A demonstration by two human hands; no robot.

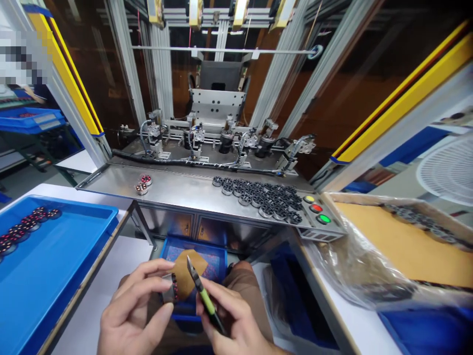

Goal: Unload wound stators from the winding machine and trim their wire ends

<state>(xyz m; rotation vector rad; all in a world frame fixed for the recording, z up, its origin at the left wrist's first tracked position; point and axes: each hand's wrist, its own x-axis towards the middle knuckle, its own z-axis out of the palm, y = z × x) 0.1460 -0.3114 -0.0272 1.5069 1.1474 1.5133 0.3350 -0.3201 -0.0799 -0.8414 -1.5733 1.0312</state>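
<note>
Between its fingers and thumb, my left hand (pixel 129 308) holds a small round motor stator (pixel 169 290) on edge, its silvery rim towards the palm and its dark, reddish-wound face towards the right. My right hand (pixel 234 315) grips a pair of side cutters (pixel 203 292) with green and black handles. Their dark pointed jaws aim up and away, a little to the right of the stator and apart from it. Behind both tools lies a piece of brown card (pixel 185 264) over a blue bin (pixel 218 249) holding tiny reddish scraps. The far ends of the cutter handles are hidden in my palm.
A metal ledge (pixel 177 190) carries two wound stators (pixel 142 187) and several black ones (pixel 264 195). Push buttons (pixel 316 208) sit at its right end, before a winding machine (pixel 218 133). A blue tray (pixel 66 241) stands left; a plastic-lined box (pixel 369 236) stands right.
</note>
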